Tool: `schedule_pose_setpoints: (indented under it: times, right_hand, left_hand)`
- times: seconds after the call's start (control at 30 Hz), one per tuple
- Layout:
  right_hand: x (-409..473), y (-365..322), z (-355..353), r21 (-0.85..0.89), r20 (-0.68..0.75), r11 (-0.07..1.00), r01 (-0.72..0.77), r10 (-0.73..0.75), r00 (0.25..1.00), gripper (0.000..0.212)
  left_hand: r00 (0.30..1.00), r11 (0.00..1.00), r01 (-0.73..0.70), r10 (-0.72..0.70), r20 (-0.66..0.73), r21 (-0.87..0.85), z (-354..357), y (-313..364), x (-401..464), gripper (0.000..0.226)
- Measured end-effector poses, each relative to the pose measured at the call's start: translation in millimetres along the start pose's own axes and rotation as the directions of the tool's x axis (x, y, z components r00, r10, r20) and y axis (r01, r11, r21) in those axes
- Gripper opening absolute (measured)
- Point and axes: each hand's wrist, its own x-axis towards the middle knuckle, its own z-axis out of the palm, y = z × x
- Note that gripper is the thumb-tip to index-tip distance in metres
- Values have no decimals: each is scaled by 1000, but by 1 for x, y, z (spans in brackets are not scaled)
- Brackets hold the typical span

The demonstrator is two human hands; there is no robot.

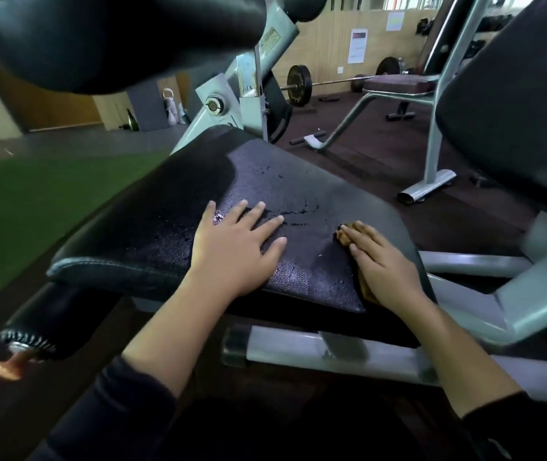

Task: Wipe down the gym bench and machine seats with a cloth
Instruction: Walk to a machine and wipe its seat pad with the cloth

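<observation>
Far to the left of the hands, a strip of green turf flooring (49,191) is seen, and nearer, below and left of the left hand, a black padded roller with stitched end (33,331) is caught low in view. Overhead, a large black cushioned pad (112,38) is hung across the top left. Now to the centre: the black textured vinyl machine seat (172,207) is spread wide, with water droplets and wet streaks beaded just beyond the fingertips. The left hand (235,247) is laid flat on that seat, fingers straight and splayed, nothing gripped. Just beside it, to its right, the right hand (378,257) is pressed flat with fingers together upon a small brown folded cloth (343,236); the cloth is pinned against the seat's right edge, its corner shown ahead of the fingertips and another bit trailing under the wrist. Below both wrists, the grey painted steel frame tube (298,352) is seen. Well beyond the right hand, a barbell loaded with dark round plates (298,84) and a grey-framed flat bench (395,84) are set on the dark floor; at the far right, a black backrest pad (514,104) is raised.
</observation>
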Motion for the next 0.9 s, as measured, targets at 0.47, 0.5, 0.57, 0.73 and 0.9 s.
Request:
schedule_pose_setpoints:
  times: [0.47,0.5,0.57,0.73,0.9]
  right_hand:
    - [-6,-71,30,-84,110,933,350,-340,934,40]
    - [-20,-75,31,-110,97,905,411,-401,911,41]
    - [-42,-68,25,-136,93,847,515,-506,857,42]
    - [-47,-13,-7,-45,138,875,482,-472,870,41]
    - [6,-13,4,-18,117,976,217,-214,970,38]
  left_hand:
    - [988,995,46,-58,-140,-87,8,0,4,51]
    - [988,994,49,-62,-143,-93,8,-1,4,51]
    - [987,994,48,-61,-150,-95,10,-2,4,51]
    - [988,997,49,-57,-144,-61,12,-2,4,52]
    - [988,996,60,-69,-140,-70,11,1,4,51]
